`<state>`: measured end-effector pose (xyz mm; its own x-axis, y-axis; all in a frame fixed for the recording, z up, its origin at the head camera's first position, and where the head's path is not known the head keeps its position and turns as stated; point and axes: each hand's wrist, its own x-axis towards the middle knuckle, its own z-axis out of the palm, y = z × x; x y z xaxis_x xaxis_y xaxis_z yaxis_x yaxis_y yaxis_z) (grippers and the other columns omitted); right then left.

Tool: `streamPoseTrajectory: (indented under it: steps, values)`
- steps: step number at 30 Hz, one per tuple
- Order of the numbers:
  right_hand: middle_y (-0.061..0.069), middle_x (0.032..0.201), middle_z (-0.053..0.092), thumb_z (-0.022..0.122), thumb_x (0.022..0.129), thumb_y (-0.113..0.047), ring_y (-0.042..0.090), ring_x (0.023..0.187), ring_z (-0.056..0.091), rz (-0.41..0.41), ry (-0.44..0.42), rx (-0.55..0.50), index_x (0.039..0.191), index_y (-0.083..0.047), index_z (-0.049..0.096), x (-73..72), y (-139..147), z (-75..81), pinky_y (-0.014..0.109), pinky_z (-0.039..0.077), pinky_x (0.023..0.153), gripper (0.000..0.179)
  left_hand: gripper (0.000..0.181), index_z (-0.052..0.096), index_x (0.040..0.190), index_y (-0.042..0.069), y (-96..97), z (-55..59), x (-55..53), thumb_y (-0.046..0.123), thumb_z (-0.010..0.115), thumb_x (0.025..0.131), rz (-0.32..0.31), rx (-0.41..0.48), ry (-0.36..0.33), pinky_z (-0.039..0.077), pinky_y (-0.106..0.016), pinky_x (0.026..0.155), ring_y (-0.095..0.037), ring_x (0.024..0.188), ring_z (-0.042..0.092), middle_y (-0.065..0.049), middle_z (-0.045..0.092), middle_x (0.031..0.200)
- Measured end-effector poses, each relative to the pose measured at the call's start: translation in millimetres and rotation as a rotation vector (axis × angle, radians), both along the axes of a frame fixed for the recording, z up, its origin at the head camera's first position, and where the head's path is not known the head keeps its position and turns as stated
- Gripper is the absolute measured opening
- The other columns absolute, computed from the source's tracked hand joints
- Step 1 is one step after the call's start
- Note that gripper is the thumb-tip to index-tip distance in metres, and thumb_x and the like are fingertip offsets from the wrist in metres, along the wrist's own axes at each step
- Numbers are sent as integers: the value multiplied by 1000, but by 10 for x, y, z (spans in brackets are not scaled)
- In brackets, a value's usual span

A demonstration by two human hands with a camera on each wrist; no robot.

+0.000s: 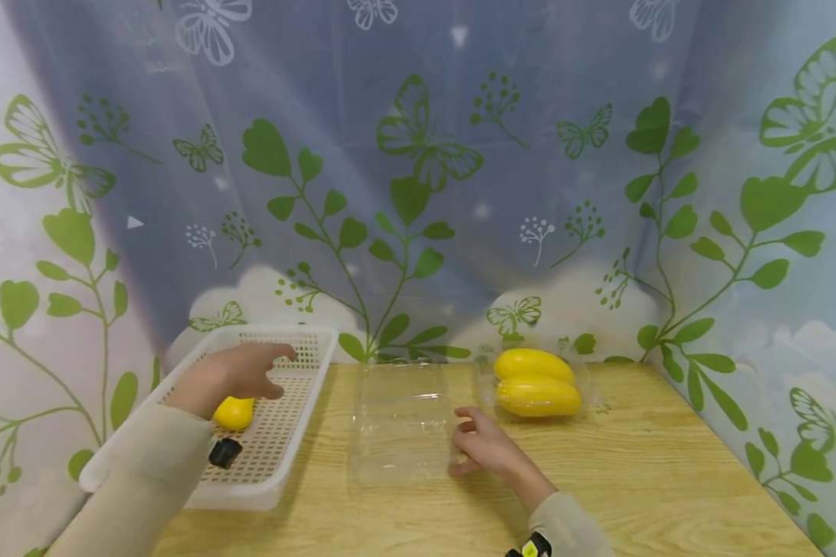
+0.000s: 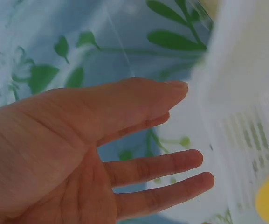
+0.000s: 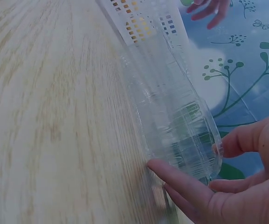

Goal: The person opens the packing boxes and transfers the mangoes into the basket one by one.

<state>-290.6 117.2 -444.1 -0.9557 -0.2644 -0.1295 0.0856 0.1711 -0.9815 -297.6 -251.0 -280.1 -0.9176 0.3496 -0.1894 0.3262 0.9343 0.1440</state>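
Note:
My left hand [image 1: 240,373] is over the white basket [image 1: 279,495], its fingers spread and nothing between them. Below it in the basket lies a smooth yellow fruit-like thing [image 1: 234,414], partly hidden by the hand and wrist. On the table stands a clear plastic container [image 1: 400,441] with its lid folded open and nothing inside. My right hand [image 1: 484,445] holds this container by its right edge; in the right wrist view thumb and fingers [image 3: 239,142] bend around the rim. The left wrist view shows the left palm [image 2: 55,154] beside the basket.
Behind the right hand, a second clear container [image 1: 484,387] holds two long yellow fruit-like things [image 1: 538,396]. The wooden table [image 1: 655,464] ends against a hanging cloth [image 1: 529,193] printed with leaves and butterflies. Each wrist wears a small black device [image 1: 224,452].

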Motion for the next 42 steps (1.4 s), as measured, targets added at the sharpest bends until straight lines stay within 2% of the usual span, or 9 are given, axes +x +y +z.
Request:
streamPoseTrajectory:
  steps: [5,8,12,17,21,29,37,42]
  values:
    - [38,142,37,52,92,2,39,114,54,-31,8,-32,152,12,31,-8,-22,-21,50,64,77,64,58,54,143,2,227,-9,9,13,76,91,-62,40,41,49,-59,106,-46,130,56,-25,56,146]
    - [38,144,36,52,95,1,42,118,55,-34,6,-27,152,11,31,-15,-24,-34,49,64,78,61,56,55,141,2,334,-52,-6,13,76,91,-74,54,48,51,-58,104,-45,128,58,-26,58,143]
    - [38,146,36,52,98,0,45,121,56,-42,10,-14,152,11,31,-26,-29,-37,48,65,79,60,56,56,141,5,501,-143,-1,15,77,90,-81,100,22,52,-57,102,-44,128,59,-25,60,141]
    - [38,146,36,54,98,-1,41,117,58,-66,21,-25,153,11,30,-67,-58,-38,47,65,79,61,57,55,144,8,724,-244,-16,18,76,92,-98,171,-6,52,-56,103,-41,132,57,-22,59,144]
    - [39,146,37,55,101,-2,41,116,59,-79,32,-39,153,10,32,-90,-85,-51,47,65,80,58,57,54,145,8,864,-299,-53,16,76,93,-115,182,-12,51,-55,106,-39,135,56,-20,57,148]
    - [38,145,35,52,106,-5,47,121,56,-59,30,-46,153,12,29,-106,-96,-76,46,65,81,54,57,55,144,7,1019,-324,-96,14,77,92,-121,195,-6,49,-57,109,-39,135,56,-21,57,147]
    - [37,140,38,52,106,-8,39,113,58,-15,39,-58,151,13,29,-81,-191,-93,47,65,81,55,56,56,143,9,1102,-319,-80,14,78,91,-118,191,-3,50,-56,109,-38,133,57,-19,59,145]
    - [36,141,38,51,108,-10,44,119,58,-2,31,-53,153,12,28,-50,-215,-69,47,64,83,55,55,56,142,10,1137,-324,-71,14,77,91,-120,191,-4,49,-56,109,-38,133,57,-18,60,145]
